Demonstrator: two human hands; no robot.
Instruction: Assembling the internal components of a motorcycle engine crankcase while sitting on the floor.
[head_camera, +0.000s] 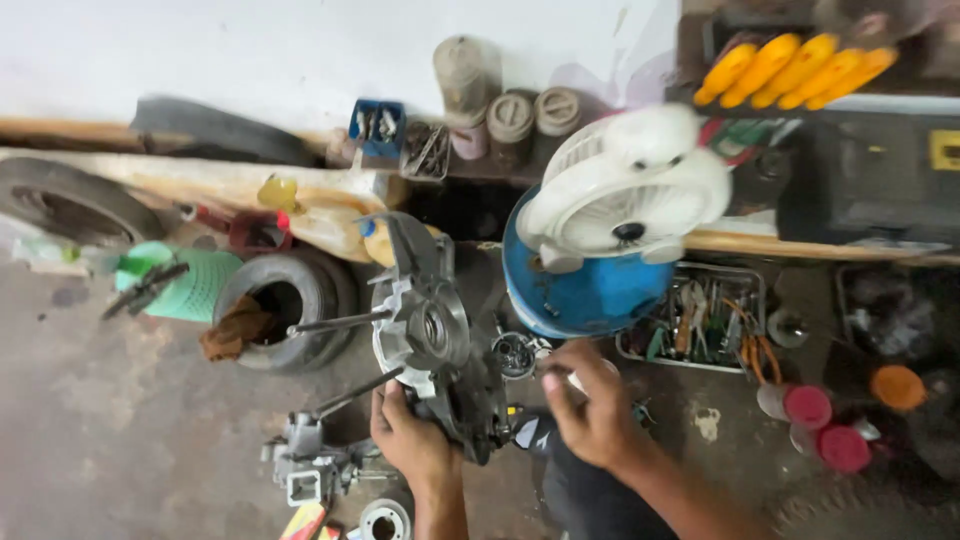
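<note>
A grey metal engine casing (432, 330) stands on edge on the concrete floor, with long studs sticking out to the left. My left hand (412, 437) grips its lower edge from below. To the right of the casing, my right hand (590, 410) is curled around a small pale part that is mostly hidden by the fingers. A small round metal piece (515, 354) lies just between the casing and my right hand.
A small tyre (285, 300) with a rag lies left of the casing. A white fan (625, 185) sits on a blue drum (590, 295). A tray of tools (700, 320), red cans (825, 425), loose engine parts (310, 465) and yellow-handled screwdrivers (790, 65) surround me.
</note>
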